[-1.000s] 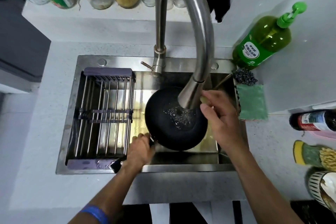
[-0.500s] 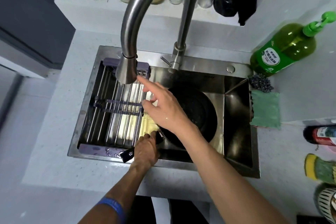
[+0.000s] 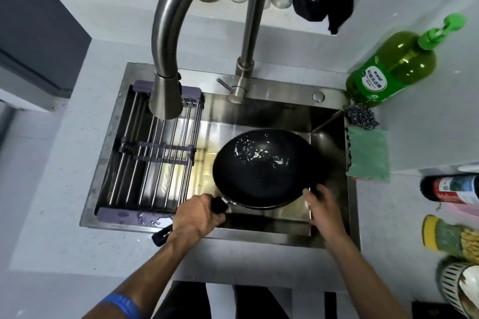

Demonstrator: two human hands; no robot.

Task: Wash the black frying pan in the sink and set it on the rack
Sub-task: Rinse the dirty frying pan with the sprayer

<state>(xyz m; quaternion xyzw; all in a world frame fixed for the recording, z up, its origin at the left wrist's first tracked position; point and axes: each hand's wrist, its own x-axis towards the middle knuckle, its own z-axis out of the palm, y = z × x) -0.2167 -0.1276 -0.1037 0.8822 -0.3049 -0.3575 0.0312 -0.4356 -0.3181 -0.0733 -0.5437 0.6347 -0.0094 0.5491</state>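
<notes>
Black plastic fills the left hand (image 3: 197, 217), which grips the handle (image 3: 219, 206) of the frying pan (image 3: 261, 168) with its fingers curled round it, at the near edge of the sink (image 3: 329, 230). The right hand (image 3: 321, 204) sits at the pan's near right rim; its fingers look loosely spread against or just under the rim, but blur keeps me from telling whether they truly clasp it.

From there outward, the pan hangs tilted over the right half of the sink, its bowl facing up and away from the person, with water glinting in the hollow. No suds or food show on the dark surface (though a surface that black would hide a good deal). The tap (image 3: 166, 96) has its spout over the rack (image 3: 153, 153), not over the pan, and no stream is visible.

By my judgement the washing is at or near its end, with the leftover water being tipped out. What remains is the second half: carrying the pan across to the rack on the left side of the sink, which holds nothing yet. The green cloth (image 3: 368, 153) and the steel scourer (image 3: 361, 116) lie on the worktop at the sink's right edge, untouched by either hand.
</notes>
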